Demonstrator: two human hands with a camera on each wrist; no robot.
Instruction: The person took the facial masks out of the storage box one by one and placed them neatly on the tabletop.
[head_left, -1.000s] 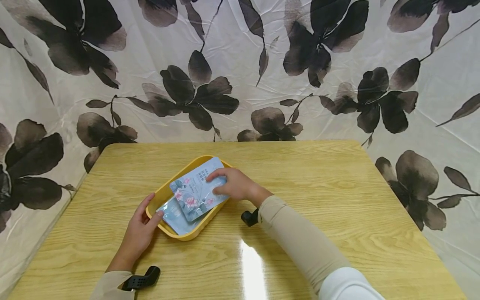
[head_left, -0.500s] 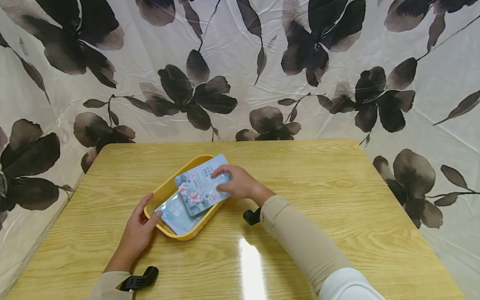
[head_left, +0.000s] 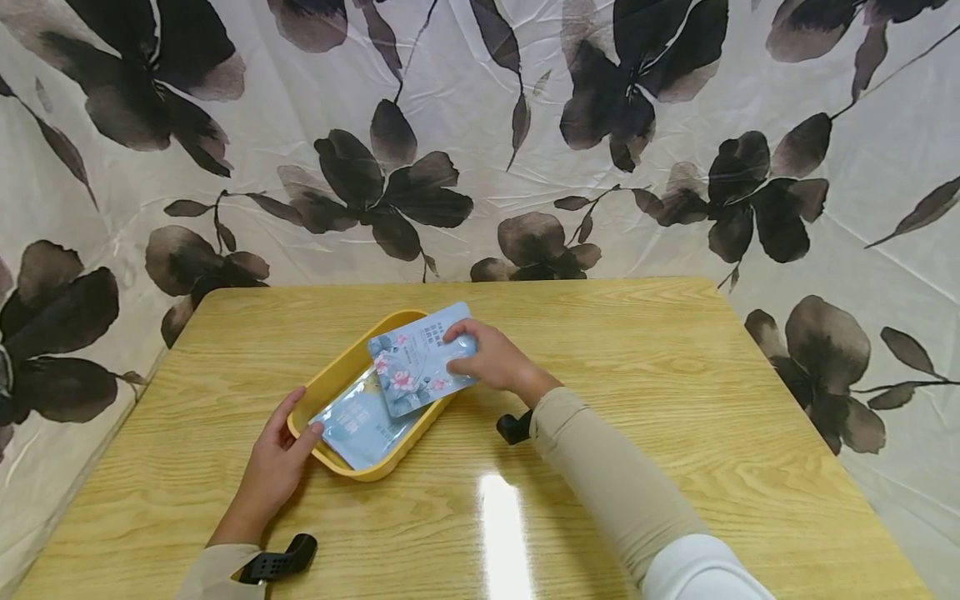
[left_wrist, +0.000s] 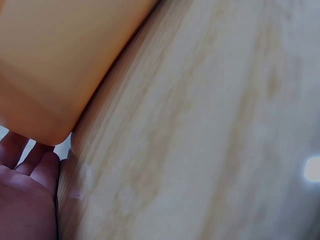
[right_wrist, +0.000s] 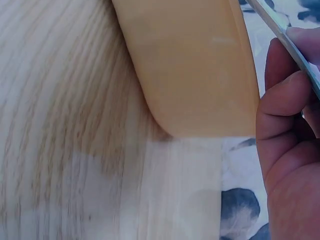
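Observation:
My right hand (head_left: 498, 360) pinches a flat light blue sachet (head_left: 412, 367), printed with pink flowers and dark lettering, between thumb and fingers. The sachet is held tilted above a yellow plastic basket (head_left: 330, 377). In the right wrist view, the sachet (right_wrist: 281, 31) shows edge-on between the fingers. Another light blue sachet (head_left: 360, 429) lies in the basket, partly covered by the held one. At the basket's near left end, my left hand (head_left: 273, 467) grips the rim, thumb on top and fingers outside. The left wrist view shows the basket's side wall (left_wrist: 60, 60) and part of the hand.
The basket stands on a yellow wood-grain table (head_left: 637, 358) with a bright light reflection near the front. Behind the table hangs a white cloth (head_left: 480, 142) with dark flowers. Each wrist carries a black device, such as the left one (head_left: 279, 562).
My right hand has moved the held sachet up and to the right, uncovering more of the sachet below. My left hand stays on the basket's rim.

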